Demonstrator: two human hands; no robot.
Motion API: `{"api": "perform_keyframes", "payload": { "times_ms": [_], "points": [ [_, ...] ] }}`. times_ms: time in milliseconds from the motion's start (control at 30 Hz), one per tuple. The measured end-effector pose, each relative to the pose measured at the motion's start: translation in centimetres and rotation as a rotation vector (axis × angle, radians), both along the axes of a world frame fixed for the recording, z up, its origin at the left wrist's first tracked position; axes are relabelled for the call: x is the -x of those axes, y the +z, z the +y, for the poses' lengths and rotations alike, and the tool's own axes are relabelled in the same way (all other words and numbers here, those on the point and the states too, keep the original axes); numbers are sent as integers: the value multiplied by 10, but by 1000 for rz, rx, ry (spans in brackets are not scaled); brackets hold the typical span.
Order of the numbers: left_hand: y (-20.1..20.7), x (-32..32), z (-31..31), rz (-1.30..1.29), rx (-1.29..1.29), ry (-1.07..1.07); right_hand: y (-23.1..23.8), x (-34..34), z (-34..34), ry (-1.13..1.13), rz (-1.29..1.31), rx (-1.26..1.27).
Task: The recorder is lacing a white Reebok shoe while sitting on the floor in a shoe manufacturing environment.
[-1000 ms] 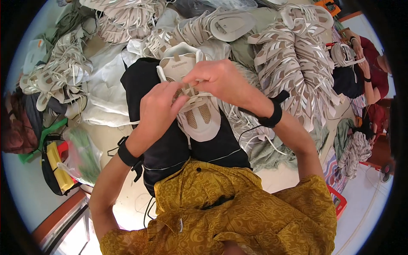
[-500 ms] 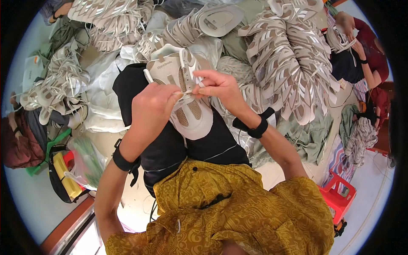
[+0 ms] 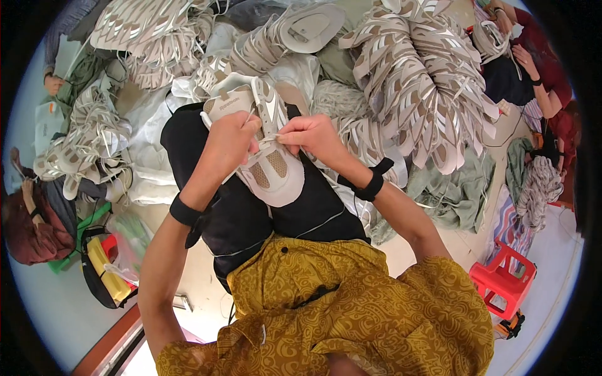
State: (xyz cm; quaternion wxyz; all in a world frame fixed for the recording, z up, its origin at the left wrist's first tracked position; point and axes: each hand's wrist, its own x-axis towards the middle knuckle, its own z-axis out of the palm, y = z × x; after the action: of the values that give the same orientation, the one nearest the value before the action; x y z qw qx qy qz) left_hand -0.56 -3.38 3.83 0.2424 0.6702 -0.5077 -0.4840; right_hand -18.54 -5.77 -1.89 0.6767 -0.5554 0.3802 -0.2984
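Observation:
A beige and white shoe upper (image 3: 282,188) lies across my black-clad thighs, its toe towards me and its tongue at the far end. My left hand (image 3: 233,143) is closed over the lacing area, pinching a white shoelace (image 3: 271,138) whose thin strand shows near the fingertips. From the other side, my right hand (image 3: 316,139) pinches the same lace low on the eyelet row, just above the mesh toe. Both hands hide part of the eyelets, so how far the lace is threaded cannot be seen.
Long stacks of matching shoe uppers (image 3: 433,81) lie beyond my knees, with another pile (image 3: 94,131) at the left. White plastic sheeting (image 3: 153,163) and green cloth (image 3: 454,188) cover parts of the floor. A red stool (image 3: 505,276) stands right. Co-workers (image 3: 545,62) sit at both sides.
My left hand has pulled up and away from my right hand, opening a gap between their fingertips. The right hand stays pinched near the lacing. The whole view has shifted slightly.

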Motion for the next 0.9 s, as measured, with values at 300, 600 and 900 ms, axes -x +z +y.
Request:
{"api": "perform_keyframes", "payload": {
  "times_ms": [300, 600, 900],
  "points": [
    [0, -3, -3, -11, -73, -121, 0, -5, -1, -31, 266, 620],
    [-6, 2, 1, -69, 20, -121, 4, -9, -4, -45, 517, 824],
    [-35, -4, 3, -299, 513, -268, 14, -19, -3, -22, 764, 1435]
  ]
}}
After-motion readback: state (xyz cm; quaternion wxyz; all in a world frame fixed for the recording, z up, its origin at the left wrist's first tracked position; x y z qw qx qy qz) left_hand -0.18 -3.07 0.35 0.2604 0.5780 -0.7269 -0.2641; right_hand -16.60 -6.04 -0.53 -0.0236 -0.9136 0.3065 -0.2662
